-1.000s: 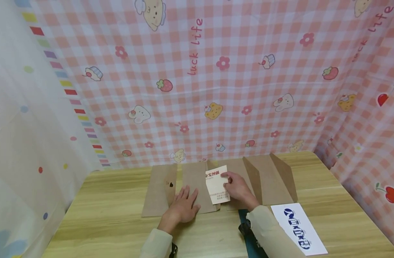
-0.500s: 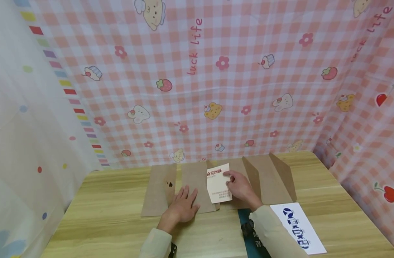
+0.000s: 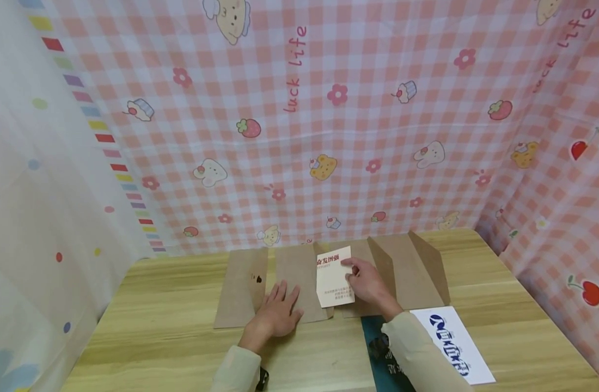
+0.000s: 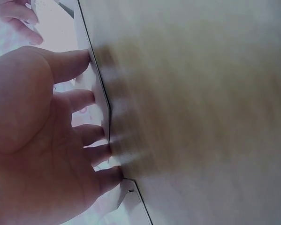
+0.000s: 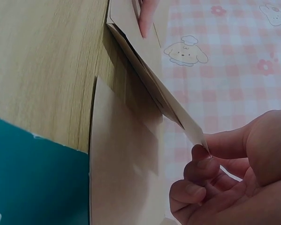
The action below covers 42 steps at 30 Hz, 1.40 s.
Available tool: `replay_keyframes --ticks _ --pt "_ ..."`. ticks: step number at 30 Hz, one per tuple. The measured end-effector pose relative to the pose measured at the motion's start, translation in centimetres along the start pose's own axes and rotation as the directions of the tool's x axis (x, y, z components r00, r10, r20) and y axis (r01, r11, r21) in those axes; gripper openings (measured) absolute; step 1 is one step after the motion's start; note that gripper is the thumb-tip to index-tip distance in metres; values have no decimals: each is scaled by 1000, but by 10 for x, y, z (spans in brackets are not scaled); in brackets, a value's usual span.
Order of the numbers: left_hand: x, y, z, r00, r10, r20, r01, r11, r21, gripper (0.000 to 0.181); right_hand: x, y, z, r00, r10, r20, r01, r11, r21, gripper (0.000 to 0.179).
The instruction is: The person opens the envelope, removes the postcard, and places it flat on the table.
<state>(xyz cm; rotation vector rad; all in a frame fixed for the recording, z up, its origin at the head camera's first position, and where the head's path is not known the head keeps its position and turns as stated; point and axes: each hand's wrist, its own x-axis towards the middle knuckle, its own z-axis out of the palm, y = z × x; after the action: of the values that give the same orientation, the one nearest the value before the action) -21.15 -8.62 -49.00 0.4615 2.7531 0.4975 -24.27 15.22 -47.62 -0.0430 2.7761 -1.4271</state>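
Card (image 3: 332, 280), cream with red lettering, was held slantwise at the opening of the second envelope (image 3: 295, 261) from the left, its left part seemingly already let in. Nearest, a teal sheet (image 3: 371, 348) and a white card (image 3: 461, 345) with blue characters were partly covered by the right sleeve (image 3: 419, 348). Beyond them, the second envelope was held down by the left hand (image 3: 278, 316), laid on it with fingers straight and spread; whether the leftmost envelope (image 3: 238, 288) was also touched could not be told. The card's right edge was pinched between thumb and forefinger of the right hand (image 3: 369, 286). The step in hand was judged to be the sliding of the card into the envelope. For the next move, a level leftward push seemed to be called for, with the envelope kept pinned and the corners kept from catching on its edge. To the right, the third envelope (image 3: 364, 251) and the fourth envelope (image 3: 411, 272) were left lying with flaps raised, and behind the table (image 3: 167, 326) a checked curtain (image 3: 338, 147) was hung.
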Motion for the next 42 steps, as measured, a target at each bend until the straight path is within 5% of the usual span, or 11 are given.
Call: replay_keyframes --ticks 42 --pt "-1 2 -2 1000 -14 1 14 1000 26 60 -7 3 -15 1000 12 -5 -12 1000 14 37"
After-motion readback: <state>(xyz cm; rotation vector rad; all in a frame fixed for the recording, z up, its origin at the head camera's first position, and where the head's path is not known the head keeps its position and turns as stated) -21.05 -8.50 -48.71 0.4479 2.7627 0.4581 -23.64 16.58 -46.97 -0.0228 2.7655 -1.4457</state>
